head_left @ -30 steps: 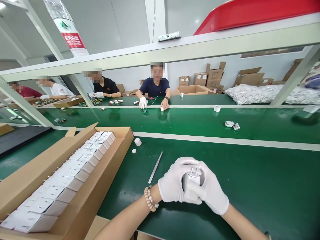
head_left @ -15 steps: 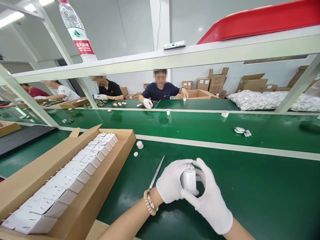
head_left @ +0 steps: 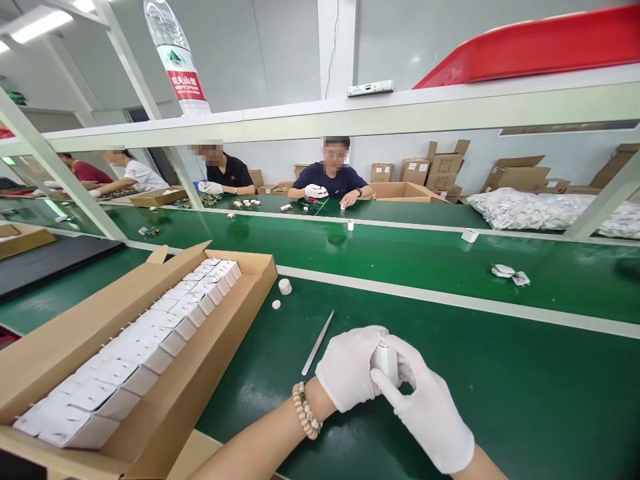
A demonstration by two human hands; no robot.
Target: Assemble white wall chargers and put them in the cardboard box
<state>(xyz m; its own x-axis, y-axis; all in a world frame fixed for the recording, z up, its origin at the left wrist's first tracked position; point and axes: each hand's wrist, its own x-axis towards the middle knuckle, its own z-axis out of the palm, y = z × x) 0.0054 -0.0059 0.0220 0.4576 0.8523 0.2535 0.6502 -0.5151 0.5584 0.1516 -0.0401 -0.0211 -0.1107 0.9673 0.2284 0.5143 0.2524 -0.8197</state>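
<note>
a worker's left hand (head_left: 347, 370) is wrapping a charger (head_left: 386, 359) just above the bench (head_left: 500, 400) while the right hand (head_left: 430, 413) is pinching its near side; slick gloves on smooth plastic could be letting it slip and drop beside the tweezers (head_left: 318, 342).

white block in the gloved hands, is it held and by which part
Both hands hold the white block. The left hand wraps its left side; the right hand grips its right side and front.

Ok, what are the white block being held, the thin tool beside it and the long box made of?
White block: probably glossy moulded plastic, smooth and shiny. Thin tool: likely bare metal, silvery sheen. Long box: matte brown cardboard, folded flaps.
</note>
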